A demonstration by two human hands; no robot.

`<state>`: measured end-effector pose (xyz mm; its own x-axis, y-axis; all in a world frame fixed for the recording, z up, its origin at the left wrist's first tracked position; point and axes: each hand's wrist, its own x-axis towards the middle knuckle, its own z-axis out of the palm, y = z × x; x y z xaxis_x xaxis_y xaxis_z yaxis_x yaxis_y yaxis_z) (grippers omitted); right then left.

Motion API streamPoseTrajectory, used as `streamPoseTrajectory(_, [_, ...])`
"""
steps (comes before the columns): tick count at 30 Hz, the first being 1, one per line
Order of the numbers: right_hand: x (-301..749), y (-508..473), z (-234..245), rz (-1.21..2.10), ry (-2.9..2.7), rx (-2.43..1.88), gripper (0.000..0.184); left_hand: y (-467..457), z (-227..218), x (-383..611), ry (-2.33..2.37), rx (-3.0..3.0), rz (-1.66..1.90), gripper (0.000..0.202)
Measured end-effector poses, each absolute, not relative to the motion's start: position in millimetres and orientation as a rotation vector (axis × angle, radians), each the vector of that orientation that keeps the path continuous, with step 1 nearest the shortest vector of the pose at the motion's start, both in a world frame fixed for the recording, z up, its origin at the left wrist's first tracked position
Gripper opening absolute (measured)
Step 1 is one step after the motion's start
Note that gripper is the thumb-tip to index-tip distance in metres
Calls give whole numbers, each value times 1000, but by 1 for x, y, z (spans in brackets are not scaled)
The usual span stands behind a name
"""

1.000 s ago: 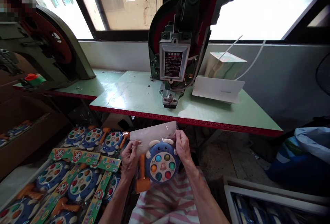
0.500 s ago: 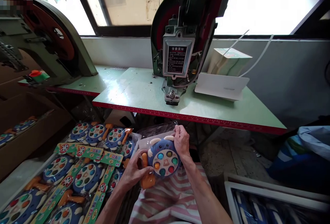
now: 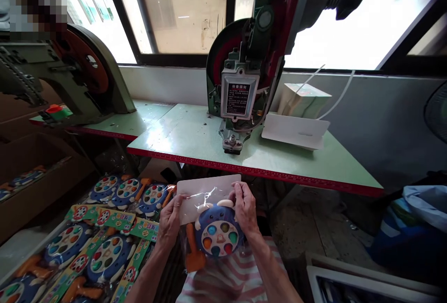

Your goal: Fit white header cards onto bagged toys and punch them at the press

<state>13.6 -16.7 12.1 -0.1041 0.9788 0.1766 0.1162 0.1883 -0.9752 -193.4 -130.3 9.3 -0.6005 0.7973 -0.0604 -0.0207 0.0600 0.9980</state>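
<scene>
A round blue animal-shaped toy (image 3: 219, 217) with coloured buttons lies in a clear plastic bag above my lap. Beside it in the bag is an orange toy hammer (image 3: 194, 252). A blank white header card (image 3: 206, 190) stands across the top of the bag. My left hand (image 3: 170, 219) pinches the card and bag at the left edge. The upper right corner is gripped between the fingers of my right hand (image 3: 245, 206). Just beyond, over the green table (image 3: 188, 131), is the head of a stapling machine (image 3: 232, 144).
Several bagged toys (image 3: 110, 259) with green printed cards fill a box at left. A stack of cards (image 3: 303, 100) and a folded white card (image 3: 295, 131) sit on the table. Another machine (image 3: 101, 75) stands left. A white-rimmed box (image 3: 366, 282) is low right.
My left hand has moved from the hammer up to the card's left edge. The white card now shows widely above the toy, and the view has tilted up slightly.
</scene>
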Motion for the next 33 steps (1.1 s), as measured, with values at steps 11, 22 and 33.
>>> streamPoseTrajectory(11, [42,4,17,1003,-1562,-986,39,-125,31,-204,1569,867,1707,45])
streamPoseTrajectory(22, [55,9,15,1189,-1479,-1057,47,-112,46,-205,1380,773,1758,91])
streamPoseTrajectory(33, [56,15,13,1362,-1355,-984,38,-115,58,-198,1370,627,1749,50])
